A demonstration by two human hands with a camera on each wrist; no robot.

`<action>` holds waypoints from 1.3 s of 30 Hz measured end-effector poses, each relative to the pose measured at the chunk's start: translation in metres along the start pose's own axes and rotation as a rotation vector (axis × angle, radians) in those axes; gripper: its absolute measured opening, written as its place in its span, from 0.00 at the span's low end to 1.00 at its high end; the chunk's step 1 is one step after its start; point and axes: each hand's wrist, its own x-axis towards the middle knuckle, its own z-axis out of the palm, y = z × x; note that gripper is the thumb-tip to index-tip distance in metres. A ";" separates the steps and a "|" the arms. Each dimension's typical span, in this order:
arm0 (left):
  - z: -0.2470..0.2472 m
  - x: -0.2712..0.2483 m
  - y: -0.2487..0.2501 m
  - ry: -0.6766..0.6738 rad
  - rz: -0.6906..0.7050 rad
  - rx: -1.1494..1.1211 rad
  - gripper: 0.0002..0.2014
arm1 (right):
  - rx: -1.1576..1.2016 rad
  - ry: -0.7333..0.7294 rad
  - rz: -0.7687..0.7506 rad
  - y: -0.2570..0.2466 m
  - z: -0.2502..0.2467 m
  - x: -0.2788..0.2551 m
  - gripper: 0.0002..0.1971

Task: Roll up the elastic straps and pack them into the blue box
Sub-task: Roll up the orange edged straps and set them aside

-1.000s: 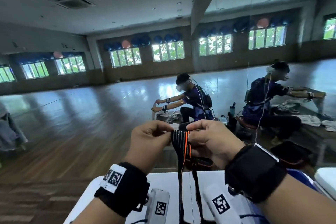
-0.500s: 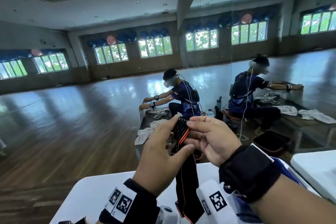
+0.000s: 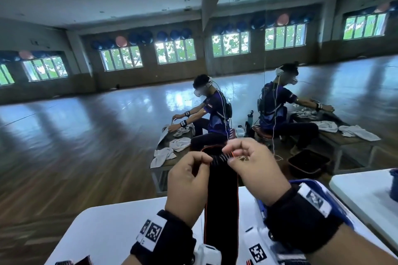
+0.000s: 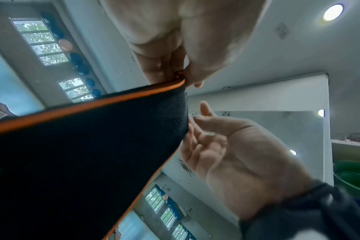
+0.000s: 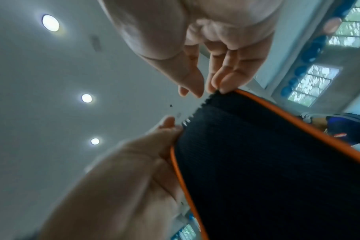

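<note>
**Strap held up by its top corners**

While the blue box [image 3: 336, 206] sits on the white table [image 3: 112, 226] under the right wrist, its inside is hidden (the arm covers it). Both hands are raised above the table with the strap [image 3: 221, 191] stretched between them: the left hand [image 3: 187, 185] pinches one top corner between thumb and fingertips, the right hand [image 3: 254, 168] pinches the other. From there the strap hangs flat toward the table. It is black ribbed elastic edged in orange, with pale stitch marks along the top edge.
</note>
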 end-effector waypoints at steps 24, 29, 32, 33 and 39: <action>0.013 -0.052 -0.028 -0.313 -0.352 -0.429 0.28 | 0.417 -0.128 0.103 0.059 0.021 -0.052 0.22; 0.007 -0.047 -0.041 -0.270 -0.390 -0.396 0.31 | 0.216 -0.089 0.097 0.080 0.025 -0.088 0.22; 0.005 -0.040 -0.061 -0.222 -0.451 -0.420 0.31 | -0.011 -0.238 0.162 0.104 0.031 -0.118 0.19; 0.006 -0.037 -0.069 -0.209 -0.475 -0.440 0.31 | -0.039 -0.309 0.215 0.114 0.035 -0.128 0.20; 0.013 -0.035 -0.123 -0.215 -0.555 -0.339 0.35 | -0.075 -0.472 0.450 0.171 0.054 -0.176 0.30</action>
